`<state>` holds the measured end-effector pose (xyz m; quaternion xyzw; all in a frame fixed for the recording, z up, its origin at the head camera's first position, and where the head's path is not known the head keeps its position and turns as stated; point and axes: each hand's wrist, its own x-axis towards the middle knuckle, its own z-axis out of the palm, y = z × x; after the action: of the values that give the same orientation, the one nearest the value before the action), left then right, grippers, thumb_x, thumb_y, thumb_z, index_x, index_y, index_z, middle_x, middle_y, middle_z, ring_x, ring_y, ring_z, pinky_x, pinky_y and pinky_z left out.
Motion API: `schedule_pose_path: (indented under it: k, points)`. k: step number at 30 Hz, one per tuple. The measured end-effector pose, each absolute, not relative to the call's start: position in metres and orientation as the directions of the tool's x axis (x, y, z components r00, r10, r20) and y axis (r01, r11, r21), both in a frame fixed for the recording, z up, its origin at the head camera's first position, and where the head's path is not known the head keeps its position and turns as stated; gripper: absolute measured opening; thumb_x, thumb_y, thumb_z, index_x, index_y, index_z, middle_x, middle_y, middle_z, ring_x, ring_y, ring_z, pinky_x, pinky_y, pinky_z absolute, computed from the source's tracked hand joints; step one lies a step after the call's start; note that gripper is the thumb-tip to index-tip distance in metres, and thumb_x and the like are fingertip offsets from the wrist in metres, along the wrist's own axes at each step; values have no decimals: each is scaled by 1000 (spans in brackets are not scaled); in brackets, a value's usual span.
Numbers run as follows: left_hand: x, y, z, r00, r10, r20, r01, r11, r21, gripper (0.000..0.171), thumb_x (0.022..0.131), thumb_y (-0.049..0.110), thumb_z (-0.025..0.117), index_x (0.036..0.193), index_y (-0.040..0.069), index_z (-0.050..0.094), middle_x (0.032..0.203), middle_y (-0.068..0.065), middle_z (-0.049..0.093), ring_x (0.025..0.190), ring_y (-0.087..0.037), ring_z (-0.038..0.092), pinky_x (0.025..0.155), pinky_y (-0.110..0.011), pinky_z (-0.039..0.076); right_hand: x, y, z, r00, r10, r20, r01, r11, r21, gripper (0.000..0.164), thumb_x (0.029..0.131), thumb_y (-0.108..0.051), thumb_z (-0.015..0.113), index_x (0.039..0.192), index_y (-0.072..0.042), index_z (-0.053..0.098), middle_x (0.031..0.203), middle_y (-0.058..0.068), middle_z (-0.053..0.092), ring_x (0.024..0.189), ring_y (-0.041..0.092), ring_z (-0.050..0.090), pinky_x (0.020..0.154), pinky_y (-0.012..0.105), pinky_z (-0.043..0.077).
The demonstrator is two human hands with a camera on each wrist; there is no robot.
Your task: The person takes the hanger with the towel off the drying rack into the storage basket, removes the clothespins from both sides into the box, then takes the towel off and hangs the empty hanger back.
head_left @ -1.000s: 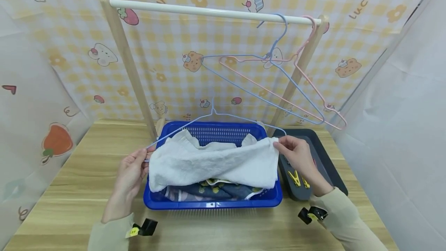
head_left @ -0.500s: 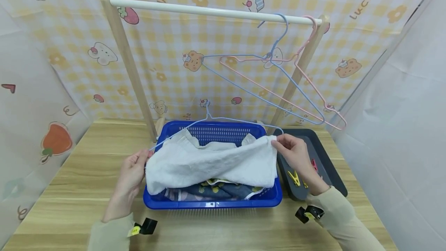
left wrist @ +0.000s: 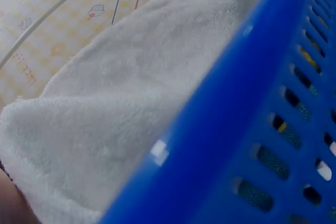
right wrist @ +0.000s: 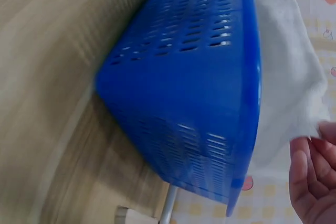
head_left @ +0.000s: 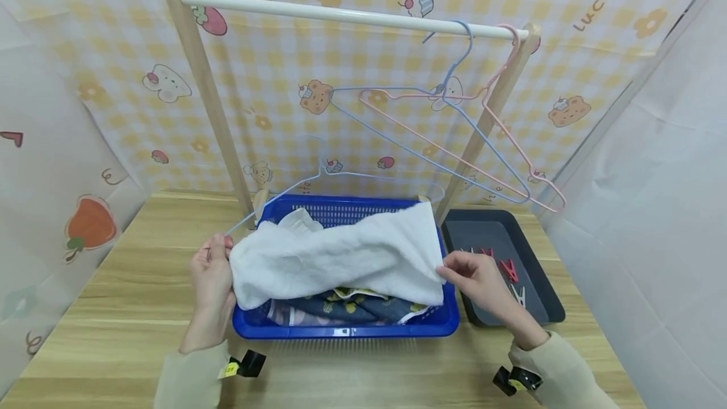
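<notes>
A white towel [head_left: 335, 257] lies draped over a pale blue wire hanger [head_left: 275, 196], above the blue basket [head_left: 341, 332]. My left hand [head_left: 210, 279] grips the hanger's left end beside the towel edge. The hanger's shoulders and blurred hook show behind the towel, and its lower bar is hidden. My right hand [head_left: 479, 283] pinches the towel's right edge between thumb and fingers, below the hanger's right end. In the right wrist view the right hand's fingers [right wrist: 299, 171] meet at the towel's border. The left wrist view shows the towel hanging close to the basket rim.
Folded dark patterned cloth [head_left: 341, 308] and other pieces lie in the basket. A grey tray [head_left: 545, 295] with several clothes pegs [head_left: 508, 270] stands right. Behind rises a wooden rack with a white rail [head_left: 341, 14], bearing a blue hanger [head_left: 392, 139] and a pink hanger [head_left: 522, 144].
My right hand has left the hanger's right end and moved down the towel's right edge. My left hand has shifted slightly left and up with the hanger, whose hook has moved left and up.
</notes>
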<state>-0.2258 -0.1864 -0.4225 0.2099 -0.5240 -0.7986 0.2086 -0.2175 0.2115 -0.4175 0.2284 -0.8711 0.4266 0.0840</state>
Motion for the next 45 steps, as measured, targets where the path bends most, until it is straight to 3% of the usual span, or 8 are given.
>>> schedule_pose_path:
  k: [7, 13, 16, 21, 32, 34, 39, 45]
  points:
    - [-225, -192, -418, -820, -559, -126, 114, -374, 920, 36, 99, 15, 46, 66, 10, 58, 62, 5, 49, 53, -3, 43, 44, -11, 36, -220, 216, -416, -878, -405, 254, -455, 543, -706, 8, 83, -7, 71, 78, -11, 66, 66, -6, 58, 53, 4, 46, 45, 20, 42]
    - [-222, -192, -414, -838, -530, -127, 88, -362, 928, 35, 99, 15, 47, 65, 10, 59, 58, 5, 48, 50, -3, 42, 40, -12, 36, -238, 205, -401, -958, -212, 193, -281, 563, -777, 16, 88, -19, 67, 92, -3, 68, 75, 3, 67, 61, 10, 56, 54, 21, 47]
    - [-221, -190, -412, -844, -521, -123, 89, -363, 927, 36, 99, 15, 47, 65, 10, 58, 57, 4, 47, 49, -3, 42, 40, -12, 35, -243, 197, -390, -974, -119, 192, -226, 511, -830, 20, 91, -19, 64, 90, 0, 68, 67, 4, 62, 56, 10, 50, 49, 19, 41]
    - [-221, -190, -410, -819, -565, -99, 174, -410, 895, 39, 99, 11, 45, 62, 6, 53, 64, 3, 51, 49, -3, 45, 42, -11, 38, -228, 183, -374, -954, -164, 250, -298, 491, -818, 16, 89, -4, 62, 76, 4, 65, 51, -4, 38, 44, 4, 28, 40, 20, 24]
    - [-225, -192, -411, -765, -636, -103, 277, -469, 839, 39, 99, 8, 45, 60, 3, 51, 62, 1, 50, 43, -5, 46, 41, -12, 39, -202, 196, -411, -877, -347, 333, -474, 506, -721, 30, 82, 5, 67, 60, -10, 52, 51, -11, 31, 46, -3, 27, 41, 17, 24]
    - [-225, -192, -411, -767, -634, -102, 281, -474, 834, 38, 99, 9, 45, 62, 4, 52, 62, 1, 50, 44, -6, 46, 41, -13, 39, -202, 200, -416, -871, -380, 311, -477, 507, -718, 30, 82, 1, 69, 60, -12, 53, 51, -12, 32, 47, -3, 27, 41, 15, 24]
    - [-223, -195, -411, -788, -611, -75, 282, -466, 839, 34, 98, 8, 47, 66, 2, 54, 63, 1, 52, 46, -6, 48, 44, -12, 41, -215, 202, -411, -908, -379, 177, -368, 523, -768, 8, 84, -10, 71, 78, -5, 68, 65, -5, 60, 54, 1, 46, 47, 17, 40]
    - [-220, -193, -410, -819, -572, -45, 258, -438, 861, 38, 98, 7, 47, 60, 2, 52, 64, 0, 53, 49, -7, 48, 46, -13, 44, -241, 194, -395, -985, -144, 97, -152, 454, -878, 25, 89, -20, 66, 99, 3, 67, 83, 8, 68, 72, 11, 60, 65, 27, 53]
